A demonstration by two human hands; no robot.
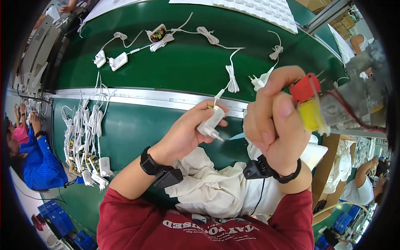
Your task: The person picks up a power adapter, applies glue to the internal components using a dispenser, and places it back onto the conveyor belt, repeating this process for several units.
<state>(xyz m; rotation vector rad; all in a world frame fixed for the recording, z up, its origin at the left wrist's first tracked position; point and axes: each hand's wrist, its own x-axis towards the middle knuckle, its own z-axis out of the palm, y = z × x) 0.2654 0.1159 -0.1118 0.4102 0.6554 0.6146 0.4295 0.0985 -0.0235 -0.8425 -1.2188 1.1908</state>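
My left hand [181, 132] is closed round a white power adapter [213, 120]. The adapter's two pins point down and to the right, and its white cord [219, 94] runs off the far side. My right hand [278, 125] is closed, its thumb over bent fingers. From its left side sticks out a thin, pale-blue pointed piece [238, 136]; the rest is hidden inside the fist. A red block [304, 88] and a yellow block [311, 115], with dark red wires, sit on a blurred grey fixture close beside that hand. Whether the hand touches them I cannot tell.
Several corded adapters lie along the green belt [166, 75], one with its circuit board exposed [157, 34]. A bundle of adapters [87, 137] is at left. A metal rail [137, 95] crosses behind my hands. White cloth [212, 179] covers my lap; a cardboard box [327, 175] stands right.
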